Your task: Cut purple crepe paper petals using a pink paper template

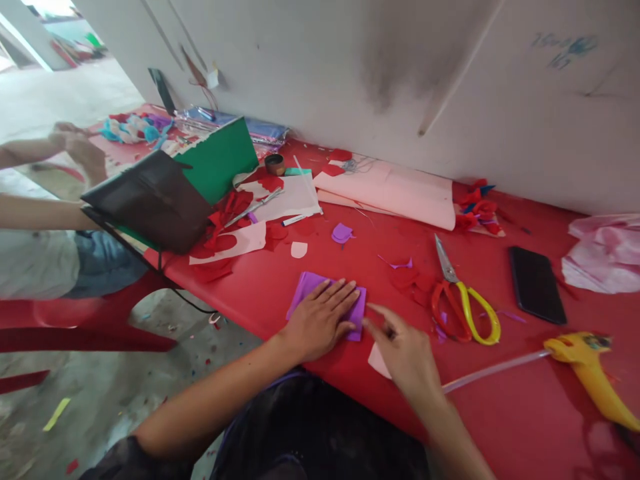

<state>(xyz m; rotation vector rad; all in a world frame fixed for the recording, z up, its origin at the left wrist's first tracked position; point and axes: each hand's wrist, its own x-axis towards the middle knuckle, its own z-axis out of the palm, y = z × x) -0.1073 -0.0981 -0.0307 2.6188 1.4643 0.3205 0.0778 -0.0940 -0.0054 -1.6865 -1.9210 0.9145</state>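
My left hand [323,320] lies flat, palm down, on a folded purple sheet [357,320], its fingers stretched over the sheet. The sheet looks like thin craft foam or paper; part of it is hidden under the hand. Just to its right is my right hand [405,353], thumb and index finger apart, their tips close to the sheet's right edge. Nothing shows between those fingers. Partly covered by this hand, a pale pink paper piece [379,362] rests on the red table [340,380].
Scissors [453,280] with red and yellow handles, a black phone [537,285] and a yellow glue gun [583,363] with a glue stick lie at right. Purple cut pieces [342,233] and pink sheets [395,193] are farther back. A brown case [155,200] separates me from another person [40,253].
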